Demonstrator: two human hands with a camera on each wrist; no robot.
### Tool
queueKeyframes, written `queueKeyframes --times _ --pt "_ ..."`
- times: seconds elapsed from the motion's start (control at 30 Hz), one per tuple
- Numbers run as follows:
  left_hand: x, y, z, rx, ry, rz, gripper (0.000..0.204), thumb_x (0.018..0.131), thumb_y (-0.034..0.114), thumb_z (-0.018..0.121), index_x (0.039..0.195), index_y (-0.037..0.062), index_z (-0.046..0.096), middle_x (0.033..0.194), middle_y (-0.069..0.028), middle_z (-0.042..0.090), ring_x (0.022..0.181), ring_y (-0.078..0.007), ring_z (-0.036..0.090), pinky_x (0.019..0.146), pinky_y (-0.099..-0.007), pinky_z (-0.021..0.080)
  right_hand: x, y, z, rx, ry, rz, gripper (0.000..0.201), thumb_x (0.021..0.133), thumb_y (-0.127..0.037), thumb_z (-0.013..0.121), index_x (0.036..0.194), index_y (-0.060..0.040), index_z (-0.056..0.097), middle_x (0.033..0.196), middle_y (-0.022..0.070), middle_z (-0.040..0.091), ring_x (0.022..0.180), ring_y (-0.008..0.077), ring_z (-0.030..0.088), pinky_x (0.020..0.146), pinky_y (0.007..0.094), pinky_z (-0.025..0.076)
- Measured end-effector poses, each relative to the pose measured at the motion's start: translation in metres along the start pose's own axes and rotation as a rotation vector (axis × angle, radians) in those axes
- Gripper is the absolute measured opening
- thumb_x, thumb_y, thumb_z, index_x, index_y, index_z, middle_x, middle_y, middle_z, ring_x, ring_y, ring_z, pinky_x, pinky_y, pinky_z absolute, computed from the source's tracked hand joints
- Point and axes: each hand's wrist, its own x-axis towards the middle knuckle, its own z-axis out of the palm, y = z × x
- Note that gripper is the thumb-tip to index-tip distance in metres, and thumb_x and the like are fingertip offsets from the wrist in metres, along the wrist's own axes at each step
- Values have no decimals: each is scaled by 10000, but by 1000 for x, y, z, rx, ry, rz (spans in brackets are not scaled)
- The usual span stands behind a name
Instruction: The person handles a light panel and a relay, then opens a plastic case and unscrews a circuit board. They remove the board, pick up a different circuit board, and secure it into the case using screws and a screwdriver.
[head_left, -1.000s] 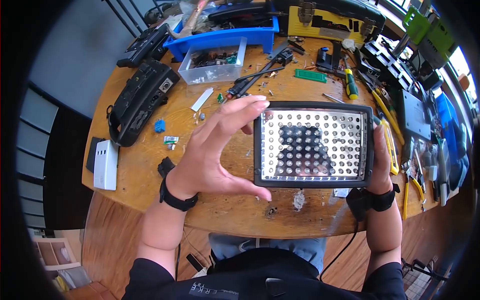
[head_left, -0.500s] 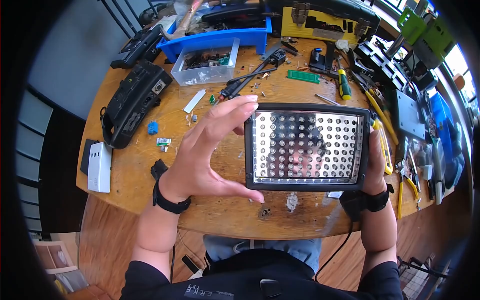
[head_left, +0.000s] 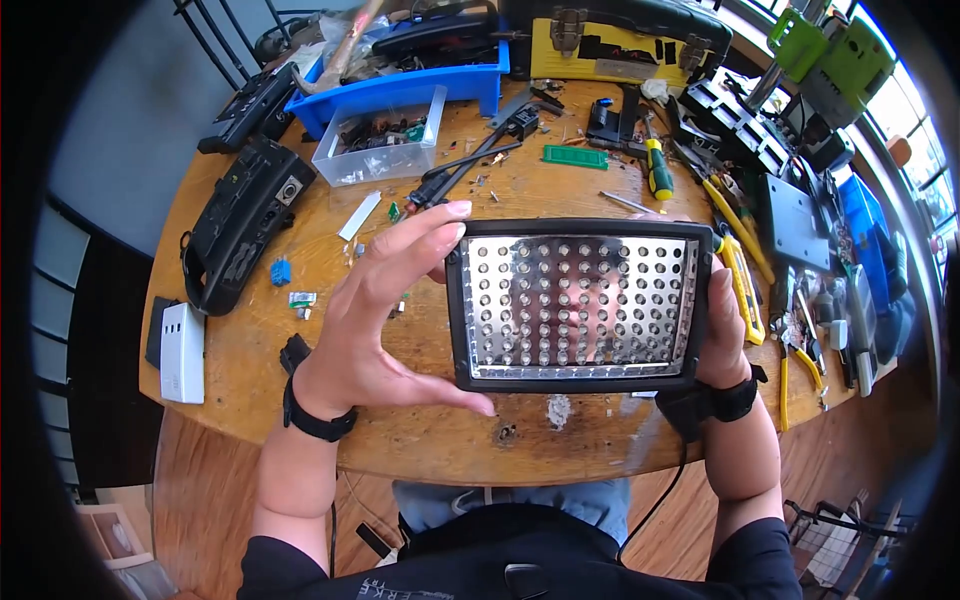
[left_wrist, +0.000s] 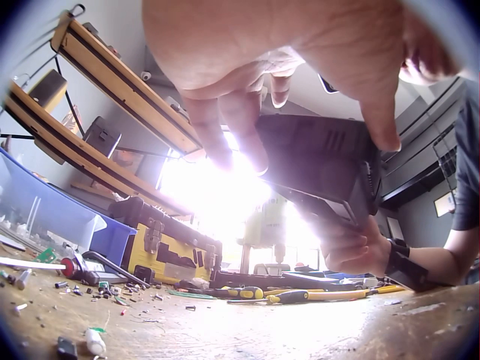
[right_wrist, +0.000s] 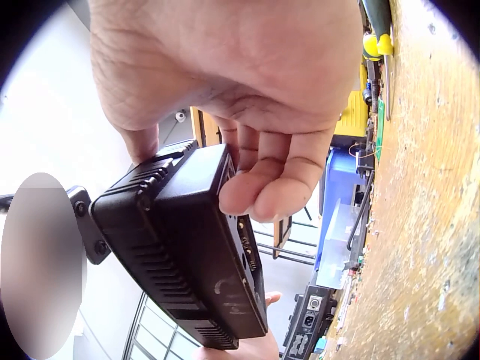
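Note:
An LED light panel (head_left: pixel 580 374), with a black frame and rows of small bulbs over a mirror-like reflector, is held up above the workbench, its lit side facing the head camera. My left hand (head_left: pixel 375 330) spans its left end, fingertips at the upper corner and thumb by the lower one. My right hand (head_left: pixel 722 325) grips the right end, with its thumb along the front edge. In the right wrist view, the panel's ribbed black housing (right_wrist: pixel 187 247) shows, with fingers curled at its back. The left wrist view shows the dark housing (left_wrist: pixel 315 161) between the left thumb and fingers.
Across the wooden workbench (head_left: pixel 400 450) lie a black device (head_left: pixel 245 225), a white box (head_left: pixel 183 352), a clear parts bin (head_left: pixel 380 150) and a blue tray (head_left: pixel 400 95). A screwdriver (head_left: pixel 658 170), pliers (head_left: pixel 800 370) and a yellow cutter (head_left: pixel 740 290) lie to the right. A yellow-black toolbox (head_left: pixel 620 50) stands behind.
The head view has turned, so bench and panel sit further left in it. The panel's reflection has shifted from a dark shape to a person's reflection. Both hands keep their hold.

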Motion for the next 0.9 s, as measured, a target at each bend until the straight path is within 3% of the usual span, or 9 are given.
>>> queueKeyframes --times 0.43,0.7,0.9 --pt "-2 0 2 17 14 -10 1136 437 429 945 1391 118 413 1341 -204 508 1175 -308 546 813 -337 530 2 0 0 -18 -19 -9 864 810 -617 623 1329 39 407 1231 136 549 1149 195 547 1005 346 418" --pt "0 3 2 79 12 39 1099 433 399 943 1365 125 429 1340 -191 505 1225 -351 521 1026 -451 436 3 -6 0 -139 -15 -81 962 729 -673 686 1319 36 413 1211 118 554 1145 184 545 1002 339 411" --pt "1 4 3 83 8 43 1072 451 387 937 1361 132 433 1342 -187 504 1225 -347 523 1028 -461 437 2 -7 -3 -134 -37 -56 977 721 -683 687 1323 34 405 1218 117 550 1152 185 540 1007 337 405"
